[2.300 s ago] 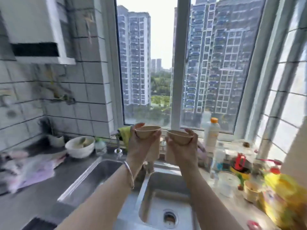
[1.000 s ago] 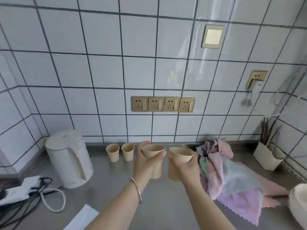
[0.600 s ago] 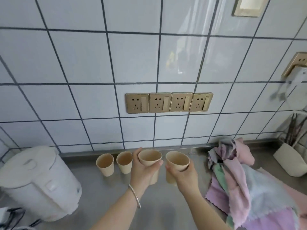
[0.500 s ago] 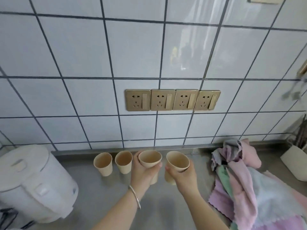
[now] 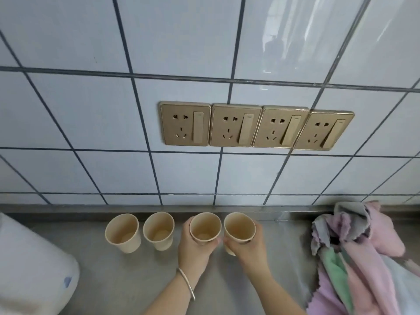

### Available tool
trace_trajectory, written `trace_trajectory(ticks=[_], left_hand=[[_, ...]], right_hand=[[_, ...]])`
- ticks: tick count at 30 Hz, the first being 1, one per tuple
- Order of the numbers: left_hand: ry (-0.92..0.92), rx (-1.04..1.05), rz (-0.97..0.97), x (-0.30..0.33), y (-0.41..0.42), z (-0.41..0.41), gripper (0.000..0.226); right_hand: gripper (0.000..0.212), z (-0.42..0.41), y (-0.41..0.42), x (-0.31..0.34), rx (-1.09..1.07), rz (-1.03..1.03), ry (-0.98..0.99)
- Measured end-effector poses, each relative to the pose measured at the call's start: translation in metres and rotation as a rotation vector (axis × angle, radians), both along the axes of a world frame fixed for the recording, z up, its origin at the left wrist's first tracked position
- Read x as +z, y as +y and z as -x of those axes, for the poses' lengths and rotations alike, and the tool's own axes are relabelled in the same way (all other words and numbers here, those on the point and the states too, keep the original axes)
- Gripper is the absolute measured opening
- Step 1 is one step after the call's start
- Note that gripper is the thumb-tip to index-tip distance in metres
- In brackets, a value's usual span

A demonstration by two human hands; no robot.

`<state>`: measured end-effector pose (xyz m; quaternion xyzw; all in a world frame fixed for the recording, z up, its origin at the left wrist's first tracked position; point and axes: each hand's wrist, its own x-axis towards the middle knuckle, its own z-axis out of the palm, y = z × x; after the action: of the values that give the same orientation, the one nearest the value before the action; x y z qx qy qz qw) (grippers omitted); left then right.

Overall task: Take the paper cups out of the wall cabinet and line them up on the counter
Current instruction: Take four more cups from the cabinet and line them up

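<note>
Now L hand [image 5: 194,247], R hand [image 5: 247,248] round cups [image 5: 205,227], prob. grounded.

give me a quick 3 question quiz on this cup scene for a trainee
1. How many paper cups are in the row along the wall?
2. True or false: the left hand and right hand each hold a cup.
3. What lies right of the cups: A) a kettle B) a pile of cloths C) a plate?

Key
1. Four: two free-standing cups on the counter, then the left-hand cup and right-hand cup.
2. True.
3. B.
</note>
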<state>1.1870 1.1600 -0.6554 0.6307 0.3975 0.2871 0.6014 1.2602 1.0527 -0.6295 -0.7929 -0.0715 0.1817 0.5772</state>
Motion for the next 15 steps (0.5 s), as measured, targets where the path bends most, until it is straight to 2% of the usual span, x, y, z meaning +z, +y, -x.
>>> trace_trajectory(ticks=[15], left_hand=[[-0.037,0.092,-0.060,-0.031,0.013,-0.015,0.077]], right_hand=[[0.066,-0.016,0.021,-0.027,0.053,0.099,-0.018]])
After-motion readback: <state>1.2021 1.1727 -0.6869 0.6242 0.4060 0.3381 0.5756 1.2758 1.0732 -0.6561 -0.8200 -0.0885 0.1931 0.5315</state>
